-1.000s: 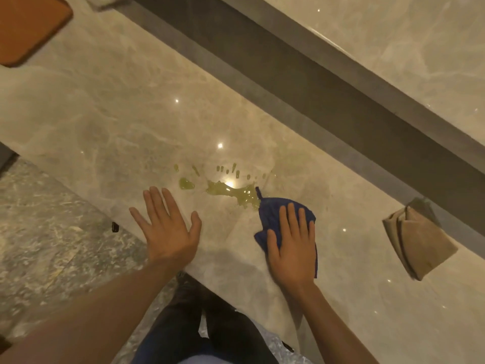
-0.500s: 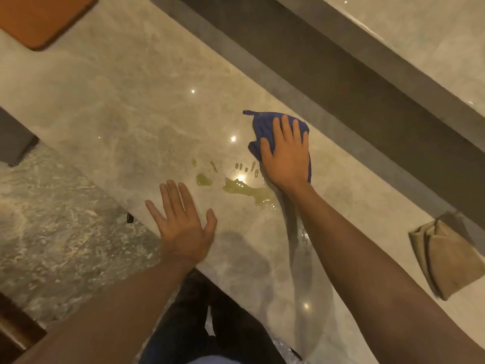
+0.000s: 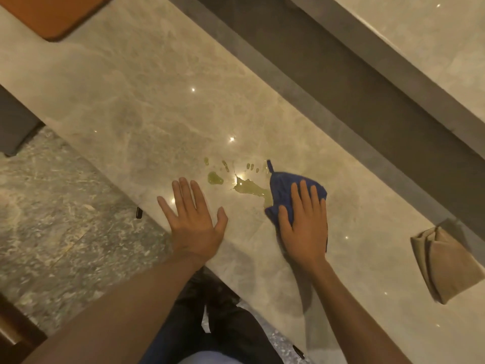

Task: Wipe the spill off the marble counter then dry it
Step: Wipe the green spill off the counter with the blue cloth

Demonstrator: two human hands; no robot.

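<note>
A yellow-green spill lies on the beige marble counter, with small drops beside and beyond it. My right hand presses flat on a blue cloth at the spill's right edge; the cloth touches the puddle. My left hand rests flat on the counter near its front edge, fingers spread, just left of the spill and holding nothing. A folded tan cloth lies on the counter to the far right.
An orange-brown board sits at the counter's far left corner. A dark raised ledge runs along the back of the counter, with a higher marble shelf behind it. Speckled stone floor lies to the left below.
My right hand has pulled the blue cloth back toward me from beyond the spill to the spill's right edge. My left hand has stayed flat in place.
</note>
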